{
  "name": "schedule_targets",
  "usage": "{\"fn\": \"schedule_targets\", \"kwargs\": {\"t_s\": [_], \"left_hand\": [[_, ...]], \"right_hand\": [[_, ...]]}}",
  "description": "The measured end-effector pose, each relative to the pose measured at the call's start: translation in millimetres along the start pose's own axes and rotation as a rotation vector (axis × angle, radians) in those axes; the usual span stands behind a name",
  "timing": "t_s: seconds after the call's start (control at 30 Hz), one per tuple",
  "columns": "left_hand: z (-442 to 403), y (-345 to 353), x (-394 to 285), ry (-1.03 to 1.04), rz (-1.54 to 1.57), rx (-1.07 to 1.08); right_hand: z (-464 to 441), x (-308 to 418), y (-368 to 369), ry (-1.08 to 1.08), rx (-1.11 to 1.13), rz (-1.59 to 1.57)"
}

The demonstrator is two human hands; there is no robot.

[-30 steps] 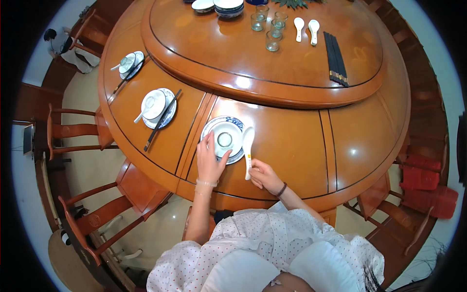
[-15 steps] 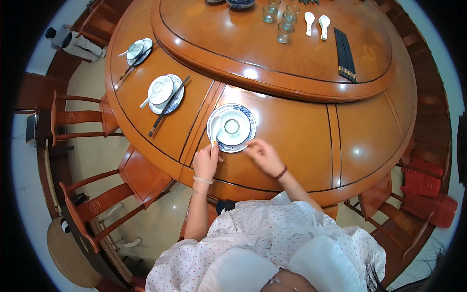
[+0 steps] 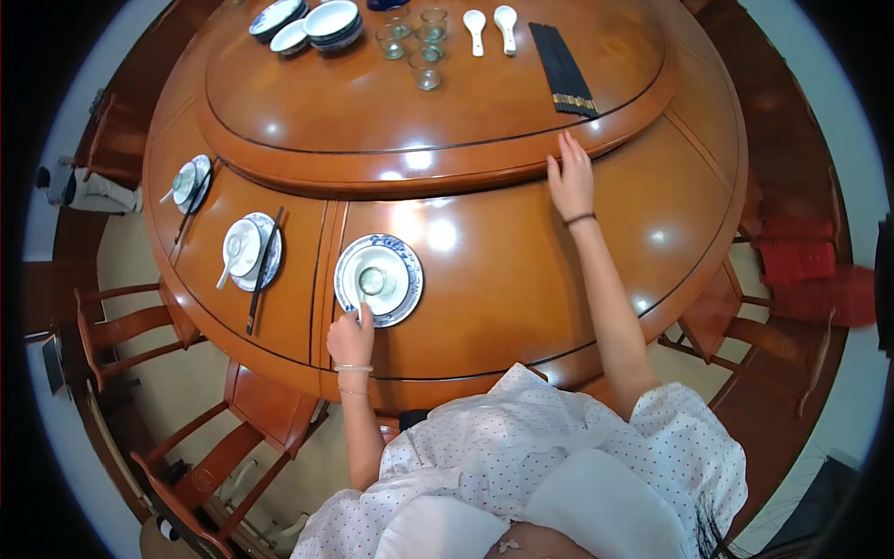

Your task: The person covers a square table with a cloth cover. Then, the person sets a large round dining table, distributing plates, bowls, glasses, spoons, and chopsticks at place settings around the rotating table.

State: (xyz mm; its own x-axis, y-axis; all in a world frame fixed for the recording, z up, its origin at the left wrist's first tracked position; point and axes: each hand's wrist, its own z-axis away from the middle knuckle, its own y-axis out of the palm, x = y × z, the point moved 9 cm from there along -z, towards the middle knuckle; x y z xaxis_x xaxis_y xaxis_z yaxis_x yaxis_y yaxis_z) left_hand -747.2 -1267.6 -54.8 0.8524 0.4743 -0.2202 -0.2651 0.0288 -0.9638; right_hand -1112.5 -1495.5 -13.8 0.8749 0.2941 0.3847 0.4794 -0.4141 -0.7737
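My left hand (image 3: 350, 337) is closed at the near-left edge of a blue-rimmed plate (image 3: 414, 286), its fingers on the handle of a white spoon (image 3: 362, 306). On that plate rests a white bowl (image 3: 394, 263) with a small clear glass (image 3: 372, 279) in it. Away to the right, my right hand (image 3: 572, 179) is outstretched at the rim of the raised turntable (image 3: 484, 165), fingers apart and holding nothing. Just beyond its fingertips lies a row of black chopsticks (image 3: 562, 73) with gold-banded ends.
Two white spoons (image 3: 491, 31), several glasses (image 3: 427, 56) and stacked bowls (image 3: 332, 23) stand on the turntable. To the left are two place settings (image 3: 253, 252) with chopsticks. Wooden chairs (image 3: 270, 401) surround the table; a person (image 3: 93, 191) is at far left.
My right hand has left the plate's right side and stretched forward to the turntable rim near the chopsticks. My left hand stays at the spoon. The view has swung right.
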Motion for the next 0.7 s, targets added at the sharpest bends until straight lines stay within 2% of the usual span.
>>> {"fn": "schedule_targets", "kwargs": {"t_s": [0.07,0.13,0.2,0.27,0.3,0.37,0.4,0.47,0.5,0.57,0.6,0.7], "left_hand": [[0,-2,-2,-0.039,-0.014,0.057],[3,-4,-2,-0.107,0.046,0.137],[9,-19,-8,-0.109,-0.031,0.133],[12,-59,-17,-0.076,-0.009,-0.199],[11,-70,-26,-0.070,-0.010,-0.197],[15,-97,-42,-0.067,0.305,-0.333],[13,-93,-50,-0.068,0.301,-0.328],[10,-97,-78,0.114,0.580,-0.433],[6,-91,-94,0.143,0.609,-0.371],[1,-80,-135,0.336,0.622,-0.342],[-3,-67,-152,0.304,0.799,-0.173],[-20,-22,-205,0.418,0.870,0.062]], "right_hand": [[-21,-9,22,-0.005,0.053,0.056],[-38,-13,47,-0.043,0.139,0.322],[-52,-20,61,-0.033,0.153,0.357],[-57,-27,73,-0.019,0.168,0.391],[-56,-29,77,-0.021,0.148,0.363],[-54,-28,77,-0.033,0.097,0.299],[-53,-28,75,-0.030,0.102,0.298],[-49,-25,69,-0.027,0.096,0.289],[-44,-22,66,-0.020,0.101,0.285],[-29,-10,53,-0.049,0.089,0.250],[-20,-2,47,-0.048,0.090,0.249],[11,20,21,-0.048,0.079,0.202]]}}
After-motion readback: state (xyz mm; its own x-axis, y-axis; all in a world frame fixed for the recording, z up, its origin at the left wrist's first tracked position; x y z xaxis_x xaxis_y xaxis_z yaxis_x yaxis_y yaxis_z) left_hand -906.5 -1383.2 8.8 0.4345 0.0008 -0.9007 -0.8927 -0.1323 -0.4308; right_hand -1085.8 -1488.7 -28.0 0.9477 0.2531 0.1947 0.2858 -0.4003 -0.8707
